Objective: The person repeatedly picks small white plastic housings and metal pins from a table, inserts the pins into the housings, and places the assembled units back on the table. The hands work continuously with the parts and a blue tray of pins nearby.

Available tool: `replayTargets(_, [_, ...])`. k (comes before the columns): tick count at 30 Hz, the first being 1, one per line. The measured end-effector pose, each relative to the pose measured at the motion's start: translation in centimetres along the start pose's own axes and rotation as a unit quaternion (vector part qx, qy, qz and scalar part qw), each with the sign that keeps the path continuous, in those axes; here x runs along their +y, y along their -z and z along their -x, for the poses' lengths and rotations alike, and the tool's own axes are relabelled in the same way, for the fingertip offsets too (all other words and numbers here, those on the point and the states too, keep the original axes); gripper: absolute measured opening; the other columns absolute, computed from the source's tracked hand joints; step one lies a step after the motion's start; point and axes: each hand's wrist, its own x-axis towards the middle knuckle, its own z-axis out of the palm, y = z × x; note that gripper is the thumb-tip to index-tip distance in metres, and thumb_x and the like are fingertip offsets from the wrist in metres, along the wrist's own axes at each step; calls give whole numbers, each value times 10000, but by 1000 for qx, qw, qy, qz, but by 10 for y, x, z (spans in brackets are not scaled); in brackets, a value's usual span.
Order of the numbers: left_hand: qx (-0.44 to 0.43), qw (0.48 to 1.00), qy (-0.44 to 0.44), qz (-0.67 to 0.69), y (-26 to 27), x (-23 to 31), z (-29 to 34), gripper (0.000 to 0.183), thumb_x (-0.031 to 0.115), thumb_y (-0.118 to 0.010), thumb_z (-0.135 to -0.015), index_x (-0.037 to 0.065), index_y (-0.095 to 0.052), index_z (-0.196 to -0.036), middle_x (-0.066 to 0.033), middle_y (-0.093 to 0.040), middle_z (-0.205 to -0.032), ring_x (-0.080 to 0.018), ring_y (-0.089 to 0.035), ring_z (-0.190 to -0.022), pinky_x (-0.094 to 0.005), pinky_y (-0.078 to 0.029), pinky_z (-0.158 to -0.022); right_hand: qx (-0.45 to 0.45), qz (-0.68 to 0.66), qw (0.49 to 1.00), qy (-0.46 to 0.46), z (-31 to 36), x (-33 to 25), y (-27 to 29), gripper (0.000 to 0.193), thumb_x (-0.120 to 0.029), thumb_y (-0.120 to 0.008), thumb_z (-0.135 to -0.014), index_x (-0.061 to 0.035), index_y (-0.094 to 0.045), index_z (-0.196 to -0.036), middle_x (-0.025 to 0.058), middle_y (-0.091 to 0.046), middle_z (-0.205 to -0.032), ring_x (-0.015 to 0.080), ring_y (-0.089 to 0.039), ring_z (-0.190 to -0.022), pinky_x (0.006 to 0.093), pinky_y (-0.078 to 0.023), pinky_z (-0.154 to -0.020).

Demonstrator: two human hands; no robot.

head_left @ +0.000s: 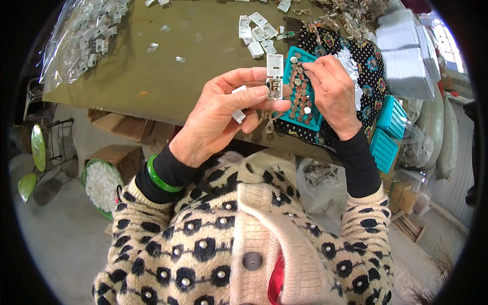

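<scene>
My left hand point(213, 104) holds a small white plastic case point(275, 67) upright between thumb and fingers. Its lid is swung up, and small metal parts show in the lower half. A second white plastic piece point(238, 116) is tucked in the same palm. Over the right edge of a teal tray point(317, 123), my right hand point(333, 91) has thumb and fingertips pinched together; what is between them cannot be made out. The tray carries many small round discs point(300, 99), mostly copper-coloured with a few silvery ones, that look like button cells.
More white cases point(259, 33) lie piled beyond my hands. A clear bag point(86, 38) of white parts sits at the far left. Dotted dark cloth point(371, 61) lies under the tray, with small white pieces point(348, 63) on it. Stacked white trays point(404, 53) and teal trays point(385, 147) stand right.
</scene>
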Motion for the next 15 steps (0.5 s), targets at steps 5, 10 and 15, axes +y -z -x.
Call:
replayTargets(5, [-14,1000,-14,-6,6,-3,2,269,52,-625,-936,39,-602,-1203,-172,-675,-1112,-235,-713,-938,-192,-433,-444,44,-114,992,-38,-5,-23,8,61,9,-656,-825,-13,-635,-878,93,-590,-822,267,-594,-707,349,-478,-621])
replayTargets(10, [-6,998,-48,-28,8,-7,5,296,74,-642,-929,25,-595,-1217,-151,-683,-1058,-175,-694,-829,-181,-429,-450,93,-186,976,-71,-1,-72,13,88,7,-650,-866,-13,-632,-949,114,-622,-878,246,-616,-741,324,-505,-652])
replayTargets(15, [-19,997,-74,-20,7,-8,9,278,79,-653,-923,-5,-595,-1182,-99,-671,-944,-137,-651,-728,-187,-420,-446,151,-159,975,-15,-7,-90,-2,175,53,-684,-813,2,-623,-968,128,-610,-888,277,-613,-782,350,-513,-668])
